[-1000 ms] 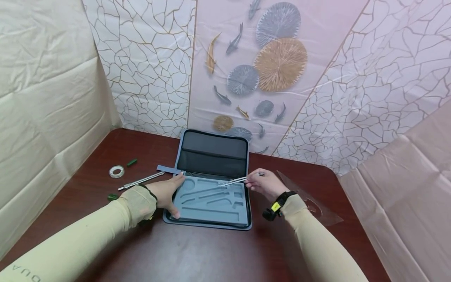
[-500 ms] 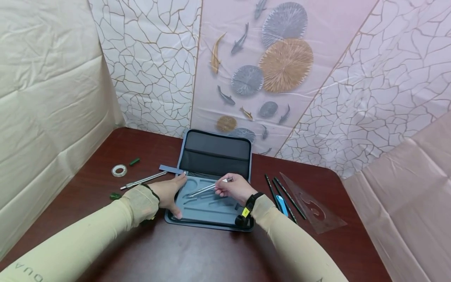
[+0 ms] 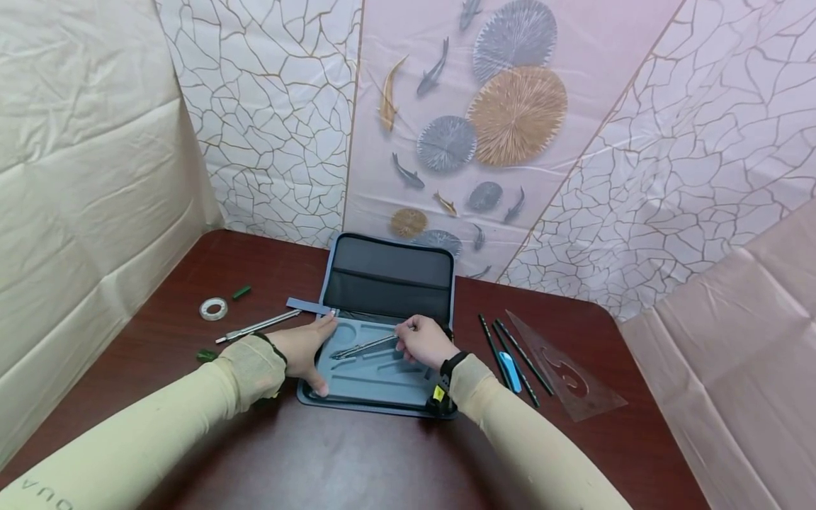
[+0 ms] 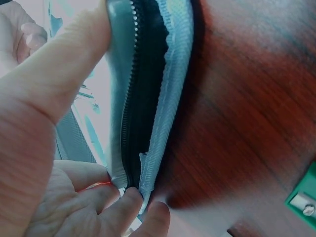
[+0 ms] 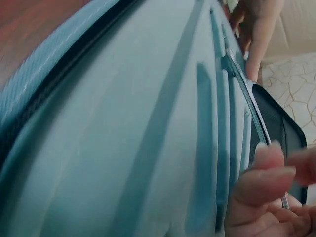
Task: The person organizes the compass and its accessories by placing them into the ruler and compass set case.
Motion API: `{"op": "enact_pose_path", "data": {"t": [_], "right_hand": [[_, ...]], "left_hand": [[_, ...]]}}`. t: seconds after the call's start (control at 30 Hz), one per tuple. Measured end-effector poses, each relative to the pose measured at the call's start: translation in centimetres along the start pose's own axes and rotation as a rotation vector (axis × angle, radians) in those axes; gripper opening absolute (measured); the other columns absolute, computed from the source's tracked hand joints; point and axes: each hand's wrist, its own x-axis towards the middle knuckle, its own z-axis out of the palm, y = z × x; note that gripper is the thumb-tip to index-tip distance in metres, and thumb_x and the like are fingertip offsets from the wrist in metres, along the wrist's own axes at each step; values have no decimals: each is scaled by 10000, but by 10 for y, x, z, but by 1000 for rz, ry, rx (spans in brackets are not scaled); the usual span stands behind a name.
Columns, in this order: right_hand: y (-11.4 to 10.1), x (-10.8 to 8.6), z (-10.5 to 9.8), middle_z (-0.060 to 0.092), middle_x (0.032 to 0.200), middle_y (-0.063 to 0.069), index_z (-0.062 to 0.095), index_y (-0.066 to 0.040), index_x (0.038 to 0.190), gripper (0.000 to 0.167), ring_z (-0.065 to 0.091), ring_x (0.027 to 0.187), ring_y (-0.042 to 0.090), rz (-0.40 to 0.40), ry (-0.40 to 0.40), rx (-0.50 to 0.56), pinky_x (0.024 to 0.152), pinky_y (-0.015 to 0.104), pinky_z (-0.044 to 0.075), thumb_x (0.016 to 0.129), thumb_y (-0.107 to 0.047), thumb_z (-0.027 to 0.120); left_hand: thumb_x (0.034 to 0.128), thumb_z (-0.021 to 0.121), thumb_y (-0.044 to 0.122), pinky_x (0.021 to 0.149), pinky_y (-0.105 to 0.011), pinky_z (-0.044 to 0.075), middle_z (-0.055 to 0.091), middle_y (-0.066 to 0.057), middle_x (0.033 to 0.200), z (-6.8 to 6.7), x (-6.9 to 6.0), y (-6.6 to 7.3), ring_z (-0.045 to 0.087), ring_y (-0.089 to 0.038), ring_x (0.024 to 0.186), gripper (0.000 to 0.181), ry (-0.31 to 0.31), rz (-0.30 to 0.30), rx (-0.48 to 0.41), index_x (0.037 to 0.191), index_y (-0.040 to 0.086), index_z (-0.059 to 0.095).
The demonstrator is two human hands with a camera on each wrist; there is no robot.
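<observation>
A zip-up case (image 3: 390, 280) stands open, with a blue moulded tray (image 3: 382, 386) in its base. In the head view my right hand (image 3: 426, 341) pinches one end of a slim silver drawing compass (image 3: 363, 347), whose far end lies low over the tray's slots; whether it is seated there, I cannot tell. The right wrist view shows the compass (image 5: 253, 103) running away from the fingertips. My left hand (image 3: 302, 348) spreads along the case's left edge, thumb on the near corner and fingers at the far one. Up close, the thumb (image 4: 64, 59) presses the tray rim beside the zip.
Left of the case lie another slim silver tool (image 3: 258, 326), a tape roll (image 3: 213, 309), a green stick (image 3: 241, 292) and a green sharpener (image 3: 205, 355). To the right are several dark pencils (image 3: 489, 347), a blue-and-white item (image 3: 510, 371) and a clear set square (image 3: 567, 375).
My right hand has carried the compass leftward and down from the tray's right edge to over its middle slots. The left hand stays on the case edge. The pencils at right have come into view.
</observation>
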Motion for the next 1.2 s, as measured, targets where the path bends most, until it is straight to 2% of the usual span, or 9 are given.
{"op": "enact_pose_path", "data": {"t": [0.1, 0.3, 0.43, 0.57, 0.7, 0.9, 1.2], "right_hand": [[-1, -3, -2, 653, 817, 90, 563, -43, 1025, 220, 581, 611, 192, -9, 35, -55, 544, 318, 478, 1022, -251, 493], [-1, -4, -6, 664, 809, 88, 520, -64, 981, 261, 591, 648, 195, 7, 61, -118, 546, 307, 450, 978, -316, 587], [-1, -3, -7, 620, 772, 46, 534, -72, 915, 290, 543, 637, 190, 2, 75, -231, 554, 315, 409, 955, -346, 620], [-2, -1, -5, 550, 736, 58, 546, -89, 861, 331, 482, 606, 195, 19, 89, -342, 552, 317, 389, 923, -395, 654], [-3, 1, -2, 537, 716, 51, 552, -98, 826, 385, 490, 613, 193, 48, 94, -427, 546, 314, 387, 896, -458, 667], [-4, 3, 0, 499, 649, 25, 561, -84, 779, 457, 482, 594, 193, 95, 106, -467, 529, 318, 369, 860, -517, 683], [-6, 6, 2, 562, 722, 51, 574, -83, 817, 456, 520, 641, 201, 99, 94, -489, 550, 326, 402, 839, -519, 706]], "left_hand": [[606, 872, 522, 1108, -448, 255, 6, -149, 1605, -1, 0, 1, 117, -292, 1451, 1304, -1, 3, 7, 1549, 50, 104], [615, 869, 518, 1111, -445, 249, 4, -151, 1605, -2, -2, 2, 115, -293, 1451, 1300, -11, 3, 14, 1548, 46, 97], [614, 873, 512, 1108, -457, 254, 7, -164, 1603, -2, -2, 2, 124, -307, 1448, 1299, -9, 7, 12, 1545, 33, 104], [608, 871, 520, 1106, -464, 257, 11, -178, 1600, -1, -1, 2, 135, -321, 1445, 1306, -2, 11, 20, 1541, 20, 106], [606, 871, 523, 1106, -459, 259, 12, -177, 1599, 0, 1, 2, 139, -323, 1443, 1307, 1, 12, 22, 1542, 25, 108], [603, 878, 513, 1098, -471, 269, 24, -200, 1594, 1, 1, 2, 157, -345, 1436, 1304, 8, 28, 8, 1536, 5, 121], [601, 885, 504, 1105, -461, 260, 29, -195, 1595, 1, 0, 2, 165, -333, 1435, 1308, 9, 20, 13, 1537, 6, 119]]}}
